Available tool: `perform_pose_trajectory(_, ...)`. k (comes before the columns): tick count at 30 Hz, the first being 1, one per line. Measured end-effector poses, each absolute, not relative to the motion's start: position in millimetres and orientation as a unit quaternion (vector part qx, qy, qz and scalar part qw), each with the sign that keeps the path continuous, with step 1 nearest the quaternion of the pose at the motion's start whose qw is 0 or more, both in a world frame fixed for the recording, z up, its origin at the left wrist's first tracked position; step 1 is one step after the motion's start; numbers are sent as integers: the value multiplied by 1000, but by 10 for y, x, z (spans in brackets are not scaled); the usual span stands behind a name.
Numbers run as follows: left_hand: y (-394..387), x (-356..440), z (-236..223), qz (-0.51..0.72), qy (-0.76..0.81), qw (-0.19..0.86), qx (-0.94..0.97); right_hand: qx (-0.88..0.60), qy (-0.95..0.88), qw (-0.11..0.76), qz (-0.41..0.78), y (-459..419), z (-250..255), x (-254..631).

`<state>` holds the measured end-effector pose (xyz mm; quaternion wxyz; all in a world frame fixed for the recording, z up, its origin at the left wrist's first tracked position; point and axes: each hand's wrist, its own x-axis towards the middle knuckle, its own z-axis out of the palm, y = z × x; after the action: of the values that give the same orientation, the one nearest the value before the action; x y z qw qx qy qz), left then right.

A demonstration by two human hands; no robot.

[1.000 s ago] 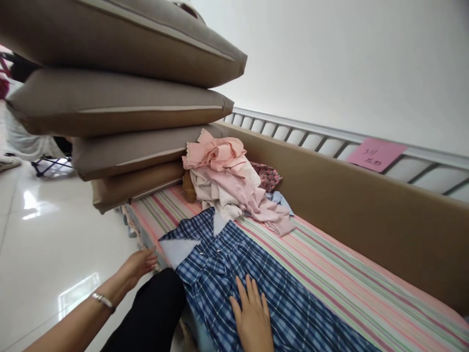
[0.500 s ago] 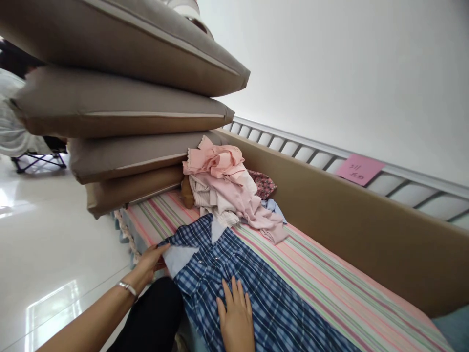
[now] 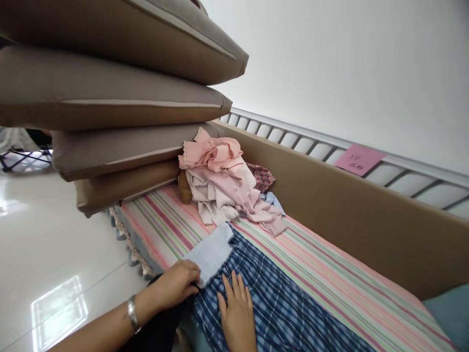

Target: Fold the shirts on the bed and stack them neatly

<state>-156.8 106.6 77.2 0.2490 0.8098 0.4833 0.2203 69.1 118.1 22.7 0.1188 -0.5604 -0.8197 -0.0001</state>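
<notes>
A blue plaid shirt [image 3: 278,303] lies spread on a striped sheet [image 3: 330,274]. Its top part is folded over, so the pale blue inside [image 3: 212,252] faces up. My left hand [image 3: 178,286], with a bracelet on the wrist, is closed on the edge of that folded part. My right hand [image 3: 236,315] lies flat with fingers stretched out on the plaid cloth just beside it.
A heap of pink, cream and patterned clothes [image 3: 225,178] sits further along the sheet. Several brown cushions [image 3: 120,112] are stacked overhead at the left. A brown padded backrest [image 3: 359,215] runs along the right, with a pink note [image 3: 357,160] above. Glossy white floor [image 3: 47,254] lies left.
My left hand took hold of the shirt's collar end and folded it down toward me, turning the pale inside up. My right hand stayed flat on the cloth.
</notes>
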Motion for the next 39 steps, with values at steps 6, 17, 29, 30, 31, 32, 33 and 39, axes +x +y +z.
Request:
perform_pose_trajectory(6, 1103, -1797, 631, 361, 562, 286, 687, -563, -819, 108, 0, 1188, 238, 697)
perform_pose_trajectory(17, 1256, -2008, 402, 280, 678, 346, 585, -568, -803, 164, 66, 1191, 305, 725)
perform_pose_trajectory(29, 1495, -2040, 353, 261, 677, 369, 581, -625, -750, 198, 84, 2675, 936, 554)
perform_pose_trajectory(30, 1487, -2023, 342, 263, 678, 368, 579, -625, -752, 192, 79, 2777, 908, 503)
perform_pose_trajectory(31, 1477, -2008, 325, 266, 680, 369, 575, -624, -755, 189, 75, 2863, 877, 454)
perform_pose_trajectory(32, 1468, -1996, 305, 268, 683, 371, 569, -622, -758, 184, 71, 2935, 851, 408)
perform_pose_trajectory(33, 1461, -1988, 283, 269, 686, 374, 563, -619, -762, 179, 67, 2997, 831, 368)
perform_pose_trajectory(39, 1457, -2009, 234, 268, 673, 411, 554, -610, -773, 169, 42, 3254, 818, 258)
